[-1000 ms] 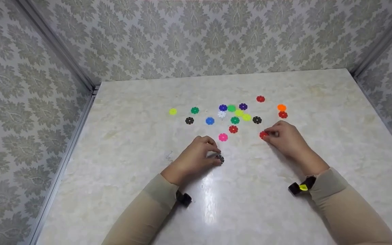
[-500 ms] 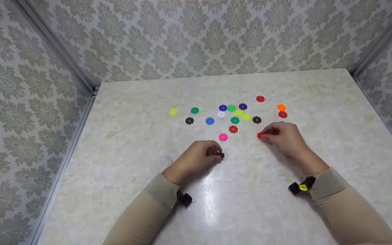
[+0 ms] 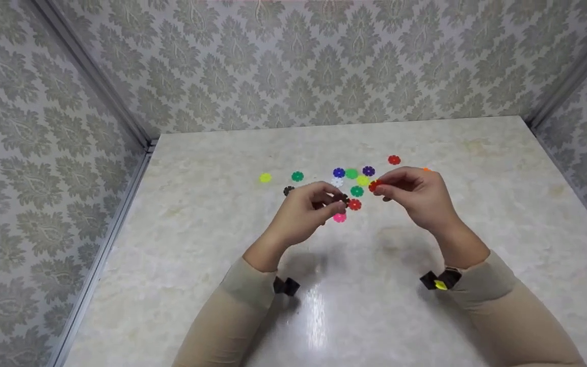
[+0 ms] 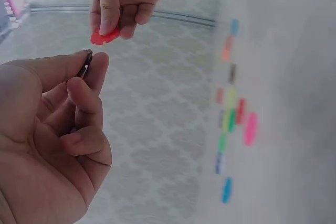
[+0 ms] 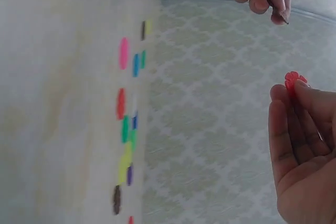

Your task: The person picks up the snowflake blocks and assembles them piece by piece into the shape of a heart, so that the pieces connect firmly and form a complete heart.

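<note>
Between thumb and forefinger, the left hand [image 3: 306, 211] pinches a black notched disc [image 3: 345, 200], seen edge-on as a dark disc [image 4: 85, 66] in the left wrist view. The right hand [image 3: 421, 199] pinches a red notched disc [image 3: 374, 185] by its edge. In the right wrist view this red disc [image 5: 295, 80] stands up from the fingertips. Both hands are raised above the table with their fingertips facing each other, and the two discs are apart. Parts of each disc are hidden by the fingers.
Behind and below the hands, several loose discs lie on the pale table [image 3: 196, 204], among them a pink disc [image 3: 340, 217], a green disc [image 3: 297, 176], a yellow disc [image 3: 265, 177] and a red disc [image 3: 394, 160]. Patterned walls [image 3: 298, 66] border the table.
Both hands have risen from the table with their discs and moved closer together, the left to the right and the right slightly to the left. The head view has tilted slightly up.
</note>
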`<state>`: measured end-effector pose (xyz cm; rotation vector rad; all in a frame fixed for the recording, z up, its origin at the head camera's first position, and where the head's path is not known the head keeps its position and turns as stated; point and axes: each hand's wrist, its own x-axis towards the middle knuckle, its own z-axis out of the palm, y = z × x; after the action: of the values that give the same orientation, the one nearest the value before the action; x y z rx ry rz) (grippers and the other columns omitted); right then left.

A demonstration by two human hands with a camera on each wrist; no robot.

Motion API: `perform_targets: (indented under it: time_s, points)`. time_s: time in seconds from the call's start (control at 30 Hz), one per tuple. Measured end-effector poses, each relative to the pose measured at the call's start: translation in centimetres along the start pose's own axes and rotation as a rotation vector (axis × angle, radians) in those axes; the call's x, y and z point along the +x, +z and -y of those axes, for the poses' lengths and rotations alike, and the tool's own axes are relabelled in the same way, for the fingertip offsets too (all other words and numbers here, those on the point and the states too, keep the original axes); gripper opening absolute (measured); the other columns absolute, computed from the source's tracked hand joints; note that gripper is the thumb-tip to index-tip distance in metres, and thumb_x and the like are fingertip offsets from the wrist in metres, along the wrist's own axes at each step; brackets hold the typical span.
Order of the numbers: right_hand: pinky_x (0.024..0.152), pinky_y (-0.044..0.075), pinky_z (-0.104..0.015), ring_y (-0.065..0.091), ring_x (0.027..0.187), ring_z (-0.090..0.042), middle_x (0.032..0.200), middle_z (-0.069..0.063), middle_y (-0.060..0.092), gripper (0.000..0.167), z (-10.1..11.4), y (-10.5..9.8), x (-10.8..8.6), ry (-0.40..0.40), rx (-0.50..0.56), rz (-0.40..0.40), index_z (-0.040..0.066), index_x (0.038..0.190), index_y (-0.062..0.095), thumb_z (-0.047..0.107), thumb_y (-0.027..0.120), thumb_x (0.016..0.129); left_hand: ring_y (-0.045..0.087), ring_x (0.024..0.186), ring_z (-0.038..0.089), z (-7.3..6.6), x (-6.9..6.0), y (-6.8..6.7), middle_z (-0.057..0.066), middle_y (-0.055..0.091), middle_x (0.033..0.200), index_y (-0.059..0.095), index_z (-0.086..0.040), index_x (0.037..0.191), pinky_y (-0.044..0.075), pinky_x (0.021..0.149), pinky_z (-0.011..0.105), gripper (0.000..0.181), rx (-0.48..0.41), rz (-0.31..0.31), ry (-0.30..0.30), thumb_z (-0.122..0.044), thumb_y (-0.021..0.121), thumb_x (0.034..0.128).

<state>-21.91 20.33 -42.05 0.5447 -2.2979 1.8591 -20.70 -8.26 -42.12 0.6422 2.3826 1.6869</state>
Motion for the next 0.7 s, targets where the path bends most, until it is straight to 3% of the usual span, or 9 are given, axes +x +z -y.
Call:
perform_targets:
  time_s: [0.13, 0.23, 0.43, 0.7]
  points:
    - [0.085, 0.071, -0.029, 0.083, 0.089, -0.018, 0.101, -0.004, 0.085, 0.013, 1.7, 1.2, -1.1, -0.043, 0.156, 0.004, -0.011, 0.111, 0.079, -0.009, 0.080, 0.099, 0.064, 0.071, 0.015, -1.5, -1.2, -0.3, 0.007, 0.087, 0.107, 0.076, -0.014, 0.130, 0.053, 0.065, 0.025, 0.022, -0.065, -0.004, 0.033, -0.020, 0.078, 0.1092]
    - [0.087, 0.071, -0.031, 0.083, 0.088, -0.018, 0.101, -0.005, 0.085, 0.013, 2.0, 2.1, -1.9, -0.044, 0.215, 0.040, -0.014, 0.112, 0.078, -0.011, 0.078, 0.099, 0.060, 0.067, 0.014, -2.2, -1.7, -0.2, 0.009, 0.086, 0.106, 0.074, -0.011, 0.135, 0.054, 0.065, 0.025, 0.027, -0.106, 0.002, 0.043, -0.017, 0.077, 0.1089]
    - [0.090, 0.071, -0.029, 0.084, 0.089, -0.016, 0.102, -0.003, 0.086, 0.013, 1.7, 3.1, -2.6, -0.094, 0.218, 0.035, -0.014, 0.112, 0.079, -0.012, 0.078, 0.099, 0.060, 0.069, 0.013, -2.6, -2.1, 0.4, 0.011, 0.086, 0.106, 0.073, -0.010, 0.134, 0.053, 0.064, 0.023, 0.026, -0.147, 0.018, 0.050, -0.015, 0.076, 0.1088]
    - [0.088, 0.070, -0.026, 0.084, 0.094, -0.010, 0.106, 0.004, 0.086, 0.015, 1.2, 3.5, -2.7, -0.204, 0.196, 0.043, -0.015, 0.111, 0.078, -0.015, 0.079, 0.096, 0.061, 0.069, 0.011, -2.4, -2.4, 0.7, 0.009, 0.087, 0.102, 0.077, -0.011, 0.133, 0.052, 0.063, 0.022, 0.025, -0.139, 0.009, 0.032, -0.016, 0.077, 0.1088]
